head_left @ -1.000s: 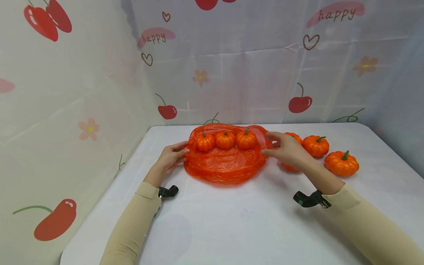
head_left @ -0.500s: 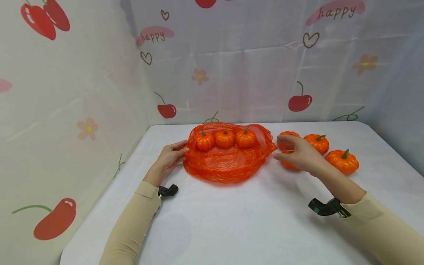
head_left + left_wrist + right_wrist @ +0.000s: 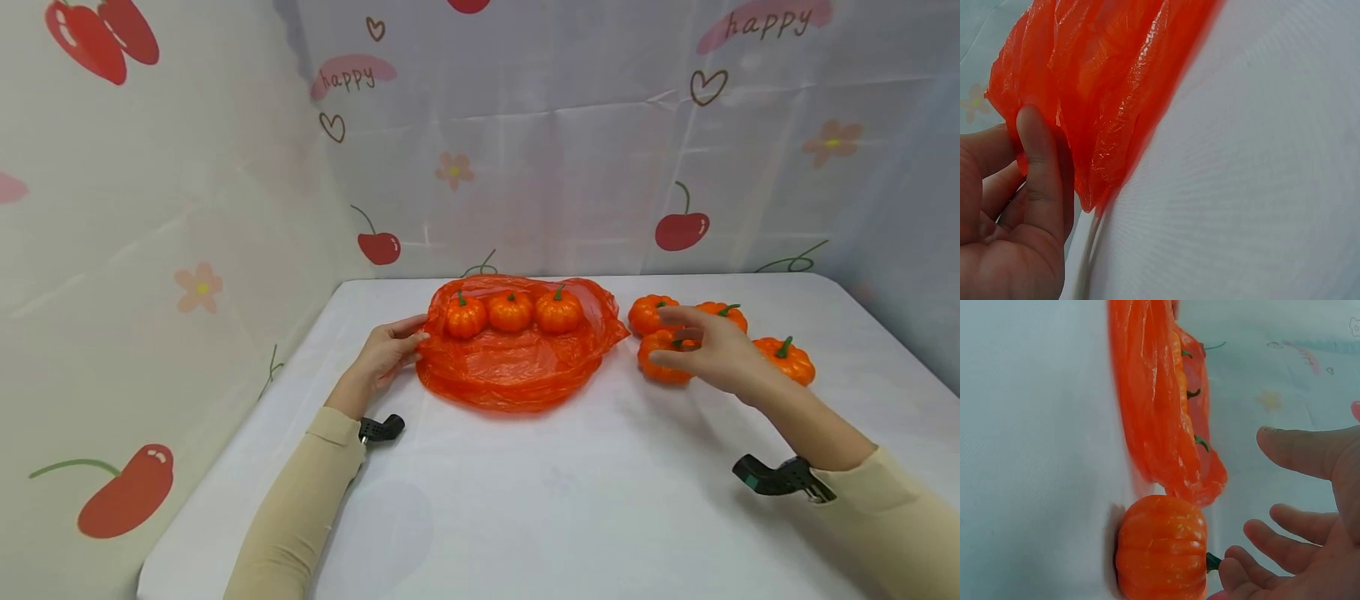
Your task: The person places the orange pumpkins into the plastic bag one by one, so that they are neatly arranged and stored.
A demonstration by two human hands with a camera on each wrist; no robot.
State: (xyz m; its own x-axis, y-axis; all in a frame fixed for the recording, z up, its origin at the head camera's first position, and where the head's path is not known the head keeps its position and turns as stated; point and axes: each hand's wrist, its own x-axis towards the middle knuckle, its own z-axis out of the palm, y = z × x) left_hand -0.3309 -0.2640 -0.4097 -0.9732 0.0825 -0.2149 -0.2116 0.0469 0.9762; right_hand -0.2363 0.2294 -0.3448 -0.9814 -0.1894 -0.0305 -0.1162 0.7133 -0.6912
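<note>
A red plastic bag (image 3: 510, 371) lies on the white table with its mouth spread. Inside it three small orange pumpkins with green stems sit in a row: a left pumpkin (image 3: 466, 319), a middle pumpkin (image 3: 511, 312) and a right pumpkin (image 3: 558, 312). At the bag's left edge my left hand (image 3: 384, 357) pinches the film between thumb and fingers, as the left wrist view confirms. My right hand (image 3: 716, 354) hovers over the loose pumpkins with fingers spread, holding nothing. Below its thumb is the near pumpkin (image 3: 662, 367), also large in the right wrist view.
Several loose pumpkins stand right of the bag, among them a back pumpkin (image 3: 649, 314), one partly hidden by my hand (image 3: 726, 312), and a far-right pumpkin (image 3: 791, 360). A printed curtain (image 3: 525, 192) rises behind the white table (image 3: 525, 500) and along both sides.
My right hand has moved right, away from the bag's right edge and over the loose pumpkins. The left hand stays on the bag's left edge.
</note>
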